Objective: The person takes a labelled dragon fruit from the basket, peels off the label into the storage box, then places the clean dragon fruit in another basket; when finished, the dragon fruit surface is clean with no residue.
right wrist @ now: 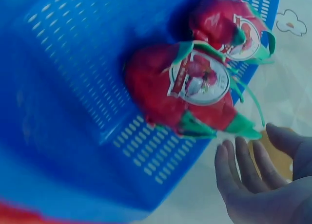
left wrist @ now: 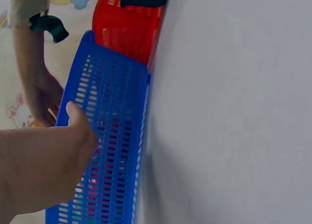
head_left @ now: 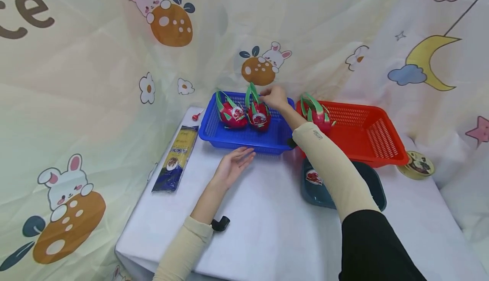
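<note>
Two red dragon fruits, the left one [head_left: 234, 114] and the right one [head_left: 259, 115], lie side by side in a blue basket [head_left: 229, 142]; both have green tips and round stickers. Over the basket's back edge, my right hand [head_left: 274, 97] is right by the green tip of the right fruit. In the right wrist view that hand [right wrist: 265, 180] has loosely bent fingers with nothing between them. My left hand [head_left: 233, 167], palm up, is at the basket's front wall with fingers extended. From the left wrist, the hand [left wrist: 58, 160] overlaps the slotted wall.
To the right stands a red basket [head_left: 395, 155] holding another dragon fruit [head_left: 321, 119]. A dark tray [head_left: 376, 187] with a stickered item lies in front, partly hidden by my right arm. A round tin [head_left: 417, 165] sits far right. Left are a yellow-and-blue packet [head_left: 177, 158] and a small red item [head_left: 196, 116].
</note>
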The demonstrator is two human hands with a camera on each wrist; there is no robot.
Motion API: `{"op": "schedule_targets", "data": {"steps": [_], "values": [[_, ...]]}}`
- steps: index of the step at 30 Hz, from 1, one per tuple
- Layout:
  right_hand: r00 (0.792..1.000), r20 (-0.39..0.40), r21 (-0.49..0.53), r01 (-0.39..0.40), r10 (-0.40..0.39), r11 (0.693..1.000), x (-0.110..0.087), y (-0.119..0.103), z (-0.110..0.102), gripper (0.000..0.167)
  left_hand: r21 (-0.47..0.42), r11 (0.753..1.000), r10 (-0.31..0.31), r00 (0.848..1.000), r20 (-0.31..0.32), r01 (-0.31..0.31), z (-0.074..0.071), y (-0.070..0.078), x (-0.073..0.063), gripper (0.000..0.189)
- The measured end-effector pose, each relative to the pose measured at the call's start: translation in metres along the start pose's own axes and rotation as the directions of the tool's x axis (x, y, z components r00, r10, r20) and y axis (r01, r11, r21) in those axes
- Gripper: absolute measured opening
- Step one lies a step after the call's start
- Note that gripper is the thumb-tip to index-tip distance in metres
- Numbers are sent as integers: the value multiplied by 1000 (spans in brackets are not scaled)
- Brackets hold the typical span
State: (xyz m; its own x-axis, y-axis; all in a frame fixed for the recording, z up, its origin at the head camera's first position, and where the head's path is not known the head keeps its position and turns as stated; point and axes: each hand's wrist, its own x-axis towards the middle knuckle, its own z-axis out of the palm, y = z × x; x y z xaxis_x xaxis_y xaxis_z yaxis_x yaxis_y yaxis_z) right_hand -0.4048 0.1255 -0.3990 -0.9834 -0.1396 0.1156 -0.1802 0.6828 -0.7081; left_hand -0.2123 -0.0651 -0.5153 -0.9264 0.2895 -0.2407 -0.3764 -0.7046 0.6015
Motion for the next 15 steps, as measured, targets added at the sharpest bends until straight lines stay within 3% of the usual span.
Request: {"op": "schedule_targets", "data": {"steps": [4, 12, 15], "values": [[999, -40, 24, -34, 35, 999, 8, 0, 10, 33, -32, 999, 32, 999, 1, -32, -4, 6, 3, 47], [996, -44, 19, -75, 75, 997, 15, 5, 23, 36, -129, 984, 120, 993, -8, -120, -8, 13, 3, 25], [993, -79, 25, -88, 90, 996, 13, 7, 25, 31, -157, 979, 128, 992, 0, -127, -10, 13, 1, 28]]}}
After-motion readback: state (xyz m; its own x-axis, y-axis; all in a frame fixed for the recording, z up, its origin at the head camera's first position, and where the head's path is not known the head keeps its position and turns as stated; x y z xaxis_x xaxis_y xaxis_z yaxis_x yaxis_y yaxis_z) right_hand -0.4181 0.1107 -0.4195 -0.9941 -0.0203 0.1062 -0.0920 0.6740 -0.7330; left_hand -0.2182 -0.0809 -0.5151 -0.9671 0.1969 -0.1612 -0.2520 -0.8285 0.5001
